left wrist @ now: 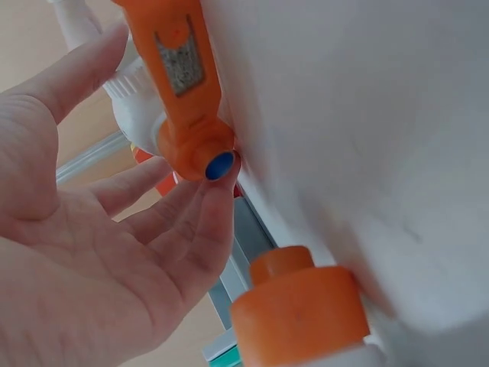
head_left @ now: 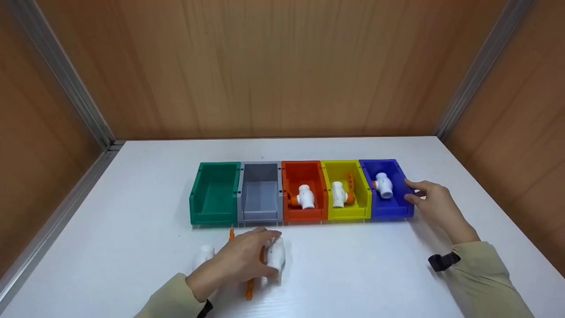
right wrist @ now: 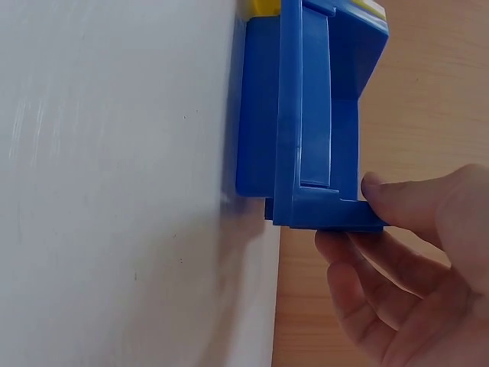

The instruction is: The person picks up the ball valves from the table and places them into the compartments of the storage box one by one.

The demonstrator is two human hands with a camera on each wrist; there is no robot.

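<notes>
My left hand [head_left: 242, 256] grips a white ball valve [head_left: 276, 254] with an orange handle, on the table in front of the bins. Its thumb and fingers reach around opposite ends; in the left wrist view the orange handle [left wrist: 187, 84] faces the palm. Beside that hand lies another white valve [head_left: 206, 253], partly hidden, whose orange handle part [left wrist: 302, 313] shows close up. With thumb and fingers on either side, my right hand [head_left: 437, 207] pinches the outer side wall of the blue bin [head_left: 404, 211]. Inside this bin rests a white valve [head_left: 384, 185].
Left of the blue bin, in one row, stand a yellow bin [head_left: 348, 215] and a red bin [head_left: 304, 215], each with a valve, then a grey bin [head_left: 260, 215] and a green bin [head_left: 214, 218] without any. Wooden panels [head_left: 273, 66] enclose the white table [head_left: 353, 265].
</notes>
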